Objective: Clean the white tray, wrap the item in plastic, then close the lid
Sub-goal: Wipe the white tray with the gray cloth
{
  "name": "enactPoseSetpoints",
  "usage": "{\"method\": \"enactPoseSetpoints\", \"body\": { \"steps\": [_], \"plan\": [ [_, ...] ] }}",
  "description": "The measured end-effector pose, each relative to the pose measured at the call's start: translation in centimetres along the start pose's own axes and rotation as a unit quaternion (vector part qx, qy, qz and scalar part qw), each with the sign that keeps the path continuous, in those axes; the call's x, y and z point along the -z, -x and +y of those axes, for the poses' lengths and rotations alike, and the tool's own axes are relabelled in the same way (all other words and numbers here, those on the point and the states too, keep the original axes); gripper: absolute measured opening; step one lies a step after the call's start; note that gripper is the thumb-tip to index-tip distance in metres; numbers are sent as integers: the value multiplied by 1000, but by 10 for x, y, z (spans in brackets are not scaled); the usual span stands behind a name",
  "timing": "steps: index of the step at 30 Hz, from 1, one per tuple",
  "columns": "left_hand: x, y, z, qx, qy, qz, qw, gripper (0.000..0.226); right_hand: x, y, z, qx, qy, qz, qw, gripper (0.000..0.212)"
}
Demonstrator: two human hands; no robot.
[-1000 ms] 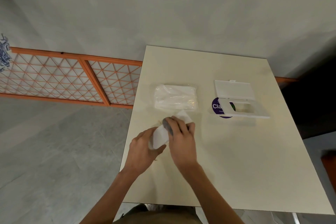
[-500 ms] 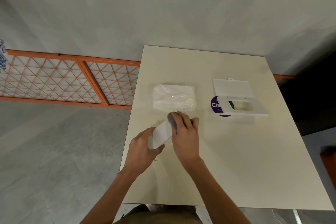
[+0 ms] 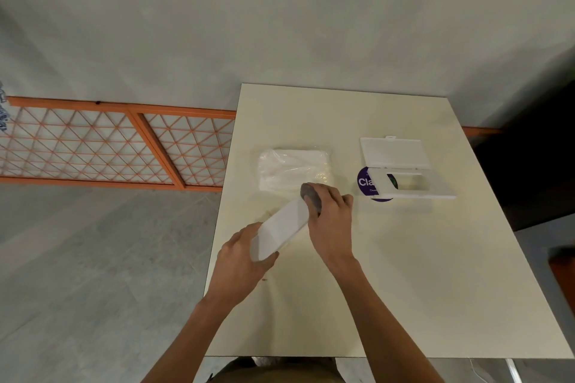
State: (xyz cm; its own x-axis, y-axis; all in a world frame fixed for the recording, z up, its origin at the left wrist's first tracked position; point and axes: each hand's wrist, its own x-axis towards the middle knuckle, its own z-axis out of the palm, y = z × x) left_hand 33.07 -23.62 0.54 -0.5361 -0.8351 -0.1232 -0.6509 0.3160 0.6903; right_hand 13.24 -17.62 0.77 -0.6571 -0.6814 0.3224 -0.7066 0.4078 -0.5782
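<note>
Head: white tray (image 3: 280, 228) over cream table (image 3: 404, 274); grey floor (image 3: 93, 258), orange lattice (image 3: 93, 140).

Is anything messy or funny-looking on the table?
A little. A small brown speck lies on the table by the left hand, like a crumb. The white lid sits flap-open over a purple sticker.

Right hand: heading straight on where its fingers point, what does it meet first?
Probably the clear plastic packet lying just beyond the right hand and the grey pad it grips; the depth between them is unclear.
</note>
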Motion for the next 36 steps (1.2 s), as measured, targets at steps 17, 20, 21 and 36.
{"method": "enactPoseSetpoints", "body": {
  "steps": [17, 20, 21, 36],
  "plan": [
    [-28, -56, 92, -143, -153, -37, 977, 87, 55, 32, 19, -293, -300, -10, 908, 17],
    [-39, -66, 97, -124, -202, -53, 970, 78, 62, 37, 18, -294, -296, -8, 909, 21],
    [-39, -65, 96, -114, -204, -54, 971, 74, 65, 38, 18, -292, -295, -8, 910, 21],
    [55, -11, 86, -102, 90, 21, 990, 72, 111, 16, -38, -183, -343, -15, 921, 19]
  ]
}}
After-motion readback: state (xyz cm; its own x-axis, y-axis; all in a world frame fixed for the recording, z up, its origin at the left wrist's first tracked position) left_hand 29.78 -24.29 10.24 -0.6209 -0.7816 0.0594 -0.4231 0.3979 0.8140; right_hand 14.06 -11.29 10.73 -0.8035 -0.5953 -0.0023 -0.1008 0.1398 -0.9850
